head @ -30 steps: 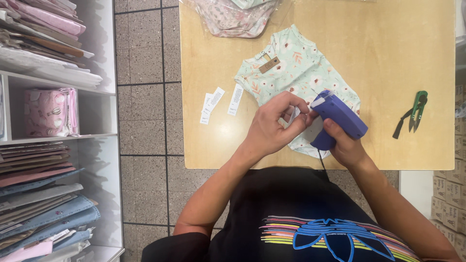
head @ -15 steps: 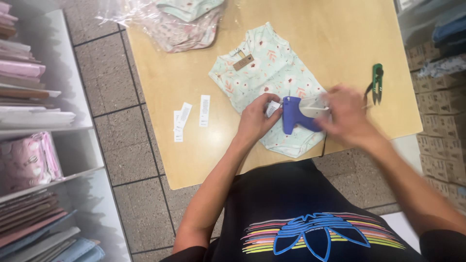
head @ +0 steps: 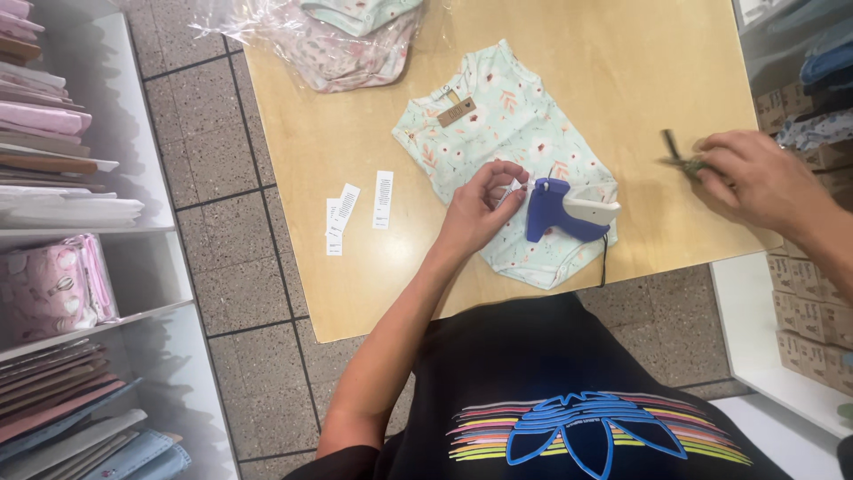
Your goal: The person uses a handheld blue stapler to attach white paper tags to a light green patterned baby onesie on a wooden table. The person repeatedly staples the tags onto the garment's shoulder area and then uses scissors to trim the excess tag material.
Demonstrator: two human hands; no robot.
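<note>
So right by the near edge of the worktop [head: 373,293] my left hand [head: 475,213] is pinched shut on a small white tag [head: 514,188], thumb and fingertips together, holding it against the floral baby bodysuit [head: 498,142] that's spread flat near the middle of that edge. The blue tagging gun [head: 564,212] is lying on the bodysuit just beside that hand, nobody holding it, cord trailing off the near edge. Over at the right edge my right hand [head: 755,178] is closing on the little green snips [head: 677,158]; it's blurry there, so I can't tell if the grip is fully closed yet, but the fingers are on them. The two hands are well apart. My take on doing this bit well: keep the tag pinned with the left so the fabric doesn't bunch, get a proper hold on the snips before lifting, and keep the blades away from the cloth. Further left there are three white label strips [head: 355,209] lying loose, and at the far edge a clear plastic bag [head: 329,44] with more folded baby clothes in it. Off the worktop on the left, shelves [head: 62,178] of stacked clothing.
</note>
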